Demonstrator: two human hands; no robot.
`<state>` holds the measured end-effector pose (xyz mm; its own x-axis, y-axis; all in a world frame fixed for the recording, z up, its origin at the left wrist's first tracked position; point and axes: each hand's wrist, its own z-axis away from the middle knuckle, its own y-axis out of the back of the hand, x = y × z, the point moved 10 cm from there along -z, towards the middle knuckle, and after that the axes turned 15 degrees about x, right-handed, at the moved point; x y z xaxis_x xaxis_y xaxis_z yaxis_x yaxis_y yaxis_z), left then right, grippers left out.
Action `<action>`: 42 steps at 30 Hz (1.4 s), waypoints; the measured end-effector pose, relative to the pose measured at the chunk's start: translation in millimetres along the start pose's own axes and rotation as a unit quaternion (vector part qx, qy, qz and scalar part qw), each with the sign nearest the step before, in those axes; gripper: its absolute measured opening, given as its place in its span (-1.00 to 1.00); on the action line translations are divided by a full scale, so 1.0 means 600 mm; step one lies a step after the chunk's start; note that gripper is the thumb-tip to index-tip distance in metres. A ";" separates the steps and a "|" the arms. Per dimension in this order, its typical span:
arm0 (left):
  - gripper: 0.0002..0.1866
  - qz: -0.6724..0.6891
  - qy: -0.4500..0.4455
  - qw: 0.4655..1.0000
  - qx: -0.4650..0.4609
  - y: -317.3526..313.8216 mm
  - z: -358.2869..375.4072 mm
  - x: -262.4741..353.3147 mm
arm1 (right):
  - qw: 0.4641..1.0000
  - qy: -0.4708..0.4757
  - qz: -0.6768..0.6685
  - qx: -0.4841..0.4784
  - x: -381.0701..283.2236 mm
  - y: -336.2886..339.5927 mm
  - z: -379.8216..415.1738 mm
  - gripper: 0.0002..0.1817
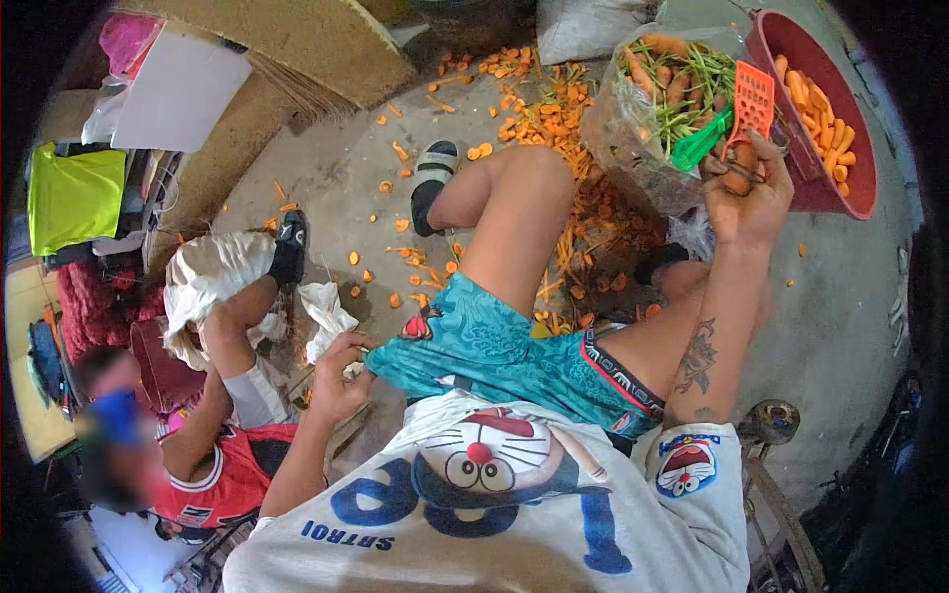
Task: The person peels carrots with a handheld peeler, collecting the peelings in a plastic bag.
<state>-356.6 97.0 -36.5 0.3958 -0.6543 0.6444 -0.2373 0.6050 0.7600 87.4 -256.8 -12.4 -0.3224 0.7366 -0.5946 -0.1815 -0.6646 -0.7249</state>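
My right hand [748, 188] is up at the right, its fingers wrapped round a carrot [739, 170] and a peeler with an orange perforated part [753, 97] and a green part [700, 143]. It is beside a clear plastic bag [618, 133] of unpeeled carrots and green stems, and a red tub [858, 183] holding peeled carrots [820, 124]. At the left of my lap, my left hand [341, 381] pinches the hem of the teal shorts [465, 336]. Parts of the peeler are hidden by my fingers.
Orange peels and carrot slices [554, 124] lie scattered over the concrete floor [341, 158]. Another person in a red jersey [222, 479] sits at the left. A white cloth [324, 311] lies near my left hand. Cardboard [326, 49] stands at the upper left.
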 end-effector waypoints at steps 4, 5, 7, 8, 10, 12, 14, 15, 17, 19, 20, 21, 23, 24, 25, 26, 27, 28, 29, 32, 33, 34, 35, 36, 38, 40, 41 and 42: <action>-0.85 0.011 0.006 0.995 0.098 -0.005 0.036 0.022 | 1.000 0.003 0.001 -0.004 0.006 0.019 -0.013 -0.48; -0.84 -0.008 0.012 0.989 0.144 -0.005 0.055 0.014 | 1.000 0.005 -0.002 -0.001 0.008 0.029 -0.019 -0.50; -0.82 0.091 0.153 0.965 0.190 -0.032 0.108 -0.041 | 1.000 0.004 -0.006 -0.002 0.011 0.022 -0.021 -0.51; -0.80 0.186 0.287 0.912 0.225 -0.049 0.142 -0.089 | 1.000 -0.008 -0.010 -0.019 0.015 0.012 -0.014 -0.56; -0.77 0.070 0.180 0.951 0.243 -0.039 0.127 -0.033 | 0.999 -0.022 -0.013 -0.031 0.022 -0.009 0.003 -0.60; -0.82 0.218 0.268 0.892 0.291 -0.033 0.125 -0.022 | 1.000 -0.021 0.005 -0.003 0.026 -0.018 0.012 -0.70; -0.84 0.233 0.276 0.890 0.277 -0.019 0.125 -0.042 | 1.000 -0.023 0.000 -0.003 0.033 0.002 0.000 -0.71; -0.82 0.103 0.155 0.954 0.237 0.003 0.105 -0.007 | 1.000 -0.023 -0.007 -0.003 0.035 0.007 -0.005 -0.72; -0.74 -0.035 0.025 0.984 0.175 0.018 0.106 0.006 | 1.000 -0.024 -0.005 0.000 0.036 -0.008 0.004 -0.73; -0.74 -0.028 0.056 0.985 0.158 0.013 0.139 -0.032 | 1.000 -0.021 -0.005 0.006 0.030 -0.013 0.008 -0.74; -0.73 -0.020 0.086 0.986 0.139 0.001 0.161 -0.058 | 1.000 -0.018 0.000 0.012 0.026 -0.010 0.008 -0.74; -0.73 -0.039 0.081 0.987 0.131 -0.019 0.190 -0.083 | 1.000 -0.016 0.006 0.019 0.023 -0.006 0.006 -0.74; -0.75 -0.040 0.124 0.985 0.114 -0.051 0.232 -0.123 | 1.000 -0.022 0.005 0.015 0.019 -0.003 -0.002 -0.74; -0.77 -0.040 0.168 0.980 0.097 -0.064 0.240 -0.138 | 0.999 -0.029 0.006 0.011 0.019 -0.003 -0.003 -0.74; -0.80 -0.032 0.217 0.971 0.098 -0.071 0.250 -0.154 | 0.999 -0.031 0.008 0.012 0.019 -0.001 -0.002 -0.74; -0.80 -0.031 0.220 0.970 0.099 -0.074 0.256 -0.158 | 0.999 -0.028 0.007 0.020 0.020 0.001 -0.002 -0.74; -0.81 -0.019 0.217 0.970 0.110 -0.068 0.249 -0.149 | 0.999 -0.025 0.005 0.025 0.021 -0.001 -0.003 -0.74; -0.81 -0.007 0.213 0.969 0.123 -0.056 0.234 -0.136 | 0.999 -0.029 0.006 0.019 0.024 -0.006 -0.004 -0.74; -0.79 0.008 0.109 0.983 0.145 -0.027 0.182 -0.052 | 0.999 -0.031 0.008 0.012 0.024 -0.009 -0.003 -0.75; -0.77 -0.005 0.086 0.983 0.160 0.016 0.153 -0.017 | 0.999 -0.041 0.009 -0.003 0.033 -0.018 0.003 -0.77; -0.75 0.004 0.081 0.984 0.161 0.026 0.136 0.013 | 0.999 -0.041 0.007 0.004 0.034 -0.019 0.004 -0.78; -0.75 0.003 0.080 0.983 0.163 0.031 0.136 0.019 | 0.999 -0.040 0.007 0.012 0.034 -0.019 0.005 -0.79; -0.75 -0.014 0.049 0.989 0.141 0.027 0.137 0.032 | 0.999 -0.038 0.006 0.011 0.035 -0.021 0.006 -0.79; -0.75 -0.030 0.017 0.992 0.119 0.020 0.140 0.042 | 0.999 -0.022 0.007 0.022 0.033 -0.019 0.006 -0.78; -0.76 -0.053 0.011 0.993 0.102 0.016 0.173 -0.015 | 0.999 -0.005 0.008 0.033 0.024 -0.012 0.003 -0.77; -0.76 -0.079 0.007 0.993 0.085 0.008 0.213 -0.060 | 0.999 -0.035 0.003 -0.005 0.029 -0.019 0.003 -0.75; -0.77 -0.081 0.016 0.994 0.069 0.001 0.232 -0.077 | 0.999 -0.034 0.003 -0.004 0.028 -0.025 0.008 -0.75; -0.77 -0.082 0.026 0.995 0.052 -0.003 0.230 -0.070 | 1.000 -0.021 0.018 0.010 0.024 -0.033 0.015 -0.75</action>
<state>-495.3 60.6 -53.5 0.4822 -0.7136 0.5082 -0.2556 0.4403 0.8607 78.0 -234.3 -3.2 -0.3672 0.7069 -0.6045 -0.1868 -0.6927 -0.6966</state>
